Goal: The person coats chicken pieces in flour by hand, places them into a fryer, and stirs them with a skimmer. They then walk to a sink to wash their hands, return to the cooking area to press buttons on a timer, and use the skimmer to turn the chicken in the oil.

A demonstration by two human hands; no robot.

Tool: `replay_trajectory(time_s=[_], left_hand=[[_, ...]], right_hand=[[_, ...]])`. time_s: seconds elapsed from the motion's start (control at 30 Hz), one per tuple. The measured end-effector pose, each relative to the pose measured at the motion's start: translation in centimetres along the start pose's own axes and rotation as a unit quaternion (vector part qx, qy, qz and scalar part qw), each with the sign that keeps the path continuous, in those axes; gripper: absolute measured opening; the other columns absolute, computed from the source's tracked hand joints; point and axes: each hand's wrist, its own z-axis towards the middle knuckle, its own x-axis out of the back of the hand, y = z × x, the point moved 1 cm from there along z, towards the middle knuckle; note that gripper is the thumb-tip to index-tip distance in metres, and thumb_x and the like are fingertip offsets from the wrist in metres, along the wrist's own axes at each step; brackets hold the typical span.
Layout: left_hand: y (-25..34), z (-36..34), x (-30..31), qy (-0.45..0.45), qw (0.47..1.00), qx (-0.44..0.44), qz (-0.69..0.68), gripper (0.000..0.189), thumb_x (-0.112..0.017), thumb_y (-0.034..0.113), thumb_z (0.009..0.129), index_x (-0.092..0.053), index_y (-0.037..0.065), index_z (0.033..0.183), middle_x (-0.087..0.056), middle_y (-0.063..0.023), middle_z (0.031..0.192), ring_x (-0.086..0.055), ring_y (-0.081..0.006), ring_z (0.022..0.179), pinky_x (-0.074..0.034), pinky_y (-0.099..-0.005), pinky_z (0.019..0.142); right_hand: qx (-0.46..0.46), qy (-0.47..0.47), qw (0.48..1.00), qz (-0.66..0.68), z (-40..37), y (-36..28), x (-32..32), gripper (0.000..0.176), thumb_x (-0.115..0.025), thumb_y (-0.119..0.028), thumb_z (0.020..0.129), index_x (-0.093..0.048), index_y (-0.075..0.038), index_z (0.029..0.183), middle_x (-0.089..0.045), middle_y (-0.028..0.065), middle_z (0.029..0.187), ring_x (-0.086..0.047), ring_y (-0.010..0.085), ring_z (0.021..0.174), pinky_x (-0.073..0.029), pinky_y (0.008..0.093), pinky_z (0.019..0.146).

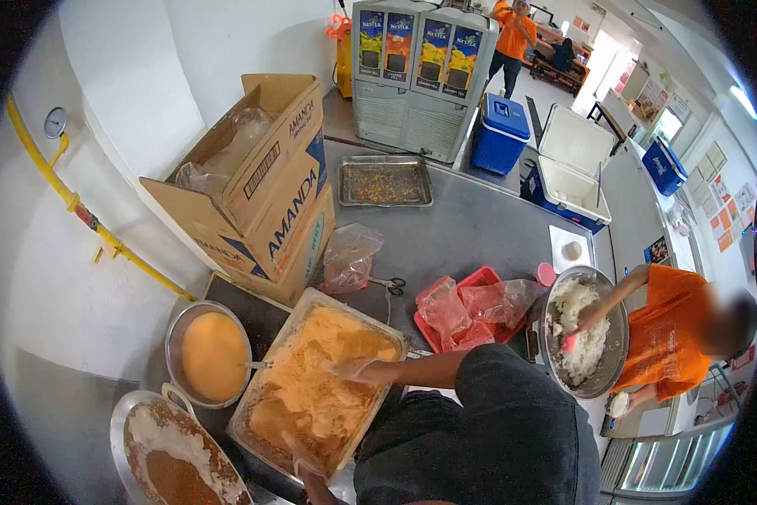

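Observation:
A rectangular tray (244,412) holds a heap of orange powder (311,337). My right hand (359,370), in a thin clear glove, reaches over the powder from the right with its fingers stretched out. Near the tray's lower edge is my left hand (304,459), also in a clear glove, slightly blurred, its fingers apart at the powder. Neither hand shows anything held. Left of the tray stands a metal bowl of orange liquid (214,358) with a metal handle sticking out towards the tray. Below it, an oval pan (126,459) contains white and brown material.
Cardboard boxes (290,215) stand behind the tray. Scissors (395,284), a plastic bag (350,257), a red basket (429,332) and a metal tray (385,204) lie on the counter. At right, a co-worker's hand (593,317) works in a bowl of white food (589,358).

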Motion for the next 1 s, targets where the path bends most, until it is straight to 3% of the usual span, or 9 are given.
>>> replay_trajectory(time_s=[0.13, 0.27, 0.4, 0.53, 0.7, 0.83, 1.0], left_hand=[[1.0, 3.8, -3.3, -0.011, 0.997, -0.037, 0.073, 0.067, -0.055, 0.042, 0.100, -0.037, 0.002, 0.151, -0.056, -0.0173, 0.137, -0.055, -0.0303, 0.125, -0.038, -0.0507, 0.109], [3.9, 5.2, -0.5, 0.020, 0.998, -0.048, 0.023, 0.067, -0.055, 0.042, 0.100, -0.036, 0.003, 0.151, -0.056, -0.0174, 0.137, -0.055, -0.0302, 0.125, -0.038, -0.0506, 0.109], [2.8, 2.2, 1.6, 0.028, 0.999, -0.020, -0.018, 0.067, -0.055, 0.042, 0.100, -0.036, 0.003, 0.152, -0.055, -0.0175, 0.138, -0.055, -0.0301, 0.125, -0.038, -0.0504, 0.109], [0.6, 2.2, -1.1, -0.005, 0.999, -0.007, 0.042, 0.068, -0.054, 0.042, 0.100, -0.036, 0.003, 0.152, -0.055, -0.0176, 0.138, -0.055, -0.0301, 0.126, -0.038, -0.0503, 0.109], [2.3, 6.1, -2.1, -0.003, 0.994, -0.051, 0.098, 0.068, -0.054, 0.042, 0.100, -0.035, 0.003, 0.152, -0.054, -0.0177, 0.139, -0.054, -0.0300, 0.126, -0.038, -0.0501, 0.109], [3.7, 5.5, 2.4, 0.037, 0.998, -0.049, 0.032, 0.068, -0.054, 0.042, 0.100, -0.035, 0.003, 0.152, -0.054, -0.0178, 0.139, -0.054, -0.0300, 0.126, -0.038, -0.0500, 0.110], [1.3, 1.7, 4.7, 0.050, 0.999, -0.003, -0.011, 0.068, -0.054, 0.042, 0.100, -0.035, 0.003, 0.152, -0.053, -0.0179, 0.140, -0.054, -0.0299, 0.127, -0.038, -0.0498, 0.110]], right_hand=[[-0.047, 0.014, 0.999, -0.010, 2.8, 1.7, -4.4, 0.068, -0.057, -0.055, 0.096, -0.043, -0.018, 0.151, -0.049, 0.0094, 0.146, -0.048, 0.0270, 0.126, -0.037, 0.0329, 0.106], [0.032, -0.003, 0.997, 0.065, 2.2, -2.0, -6.5, 0.068, -0.056, -0.055, 0.097, -0.042, -0.018, 0.152, -0.049, 0.0094, 0.145, -0.049, 0.0269, 0.125, -0.038, 0.0331, 0.106], [0.075, -0.010, 0.995, 0.071, 0.3, -3.4, -2.8, 0.068, -0.056, -0.055, 0.097, -0.042, -0.018, 0.152, -0.049, 0.0095, 0.145, -0.050, 0.0268, 0.124, -0.038, 0.0333, 0.105], [0.005, -0.002, 1.000, 0.004, 0.1, 0.2, -0.3, 0.068, -0.056, -0.055, 0.097, -0.041, -0.018, 0.153, -0.050, 0.0096, 0.144, -0.050, 0.0267, 0.122, -0.039, 0.0334, 0.104], [-0.053, -0.007, 0.998, -0.025, 3.6, 2.1, -5.4, 0.069, -0.055, -0.055, 0.097, -0.040, -0.019, 0.154, -0.050, 0.0097, 0.143, -0.051, 0.0266, 0.120, -0.039, 0.0336, 0.104], [0.022, -0.029, 0.998, 0.044, 3.9, -3.3, -8.3, 0.069, -0.055, -0.055, 0.097, -0.039, -0.019, 0.154, -0.050, 0.0097, 0.142, -0.052, 0.0265, 0.119, -0.040, 0.0338, 0.103], [0.082, -0.038, 0.995, 0.046, 0.3, -4.9, -3.8, 0.069, -0.055, -0.055, 0.098, -0.038, -0.019, 0.155, -0.050, 0.0098, 0.142, -0.053, 0.0264, 0.117, -0.041, 0.0340, 0.102]])
